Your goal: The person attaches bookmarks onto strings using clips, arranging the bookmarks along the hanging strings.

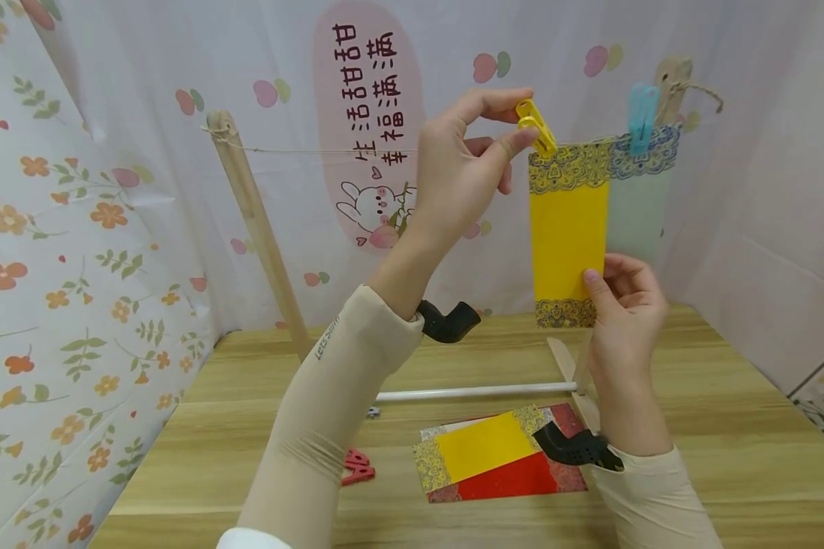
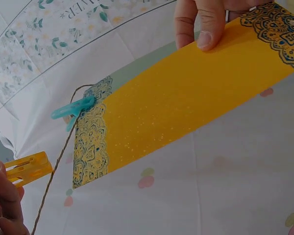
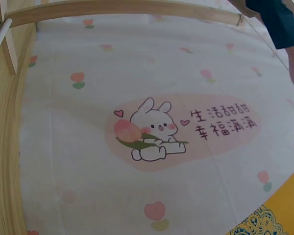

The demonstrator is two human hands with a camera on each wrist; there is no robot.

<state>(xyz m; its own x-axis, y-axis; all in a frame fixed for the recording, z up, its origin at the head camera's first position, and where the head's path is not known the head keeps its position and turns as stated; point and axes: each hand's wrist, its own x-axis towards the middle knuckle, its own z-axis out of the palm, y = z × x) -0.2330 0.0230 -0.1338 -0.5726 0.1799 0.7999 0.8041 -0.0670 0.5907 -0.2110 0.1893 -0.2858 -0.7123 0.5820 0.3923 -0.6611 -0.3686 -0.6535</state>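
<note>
My left hand (image 1: 460, 164) pinches a yellow clothespin (image 1: 537, 130) between thumb and fingers, at the top left corner of a yellow paper envelope (image 1: 568, 240). In the left wrist view, the clothespin's tip is at the string (image 2: 43, 201), a little apart from the envelope's patterned end. Lower down, my right hand (image 1: 628, 313) pinches the envelope's right edge, thumb in front. The envelope hangs upright, its top edge along the string. Behind its right side, a pale green envelope (image 1: 637, 213) hangs from a light blue clothespin (image 1: 642, 114).
Wooden posts (image 1: 250, 206) hold the string, with a white rod (image 1: 481, 392) low between them. On the table (image 1: 213, 457) lie another yellow envelope (image 1: 487, 446), a red envelope (image 1: 515, 480) and red clothespins (image 1: 357, 467). A printed curtain (image 1: 268, 229) hangs behind.
</note>
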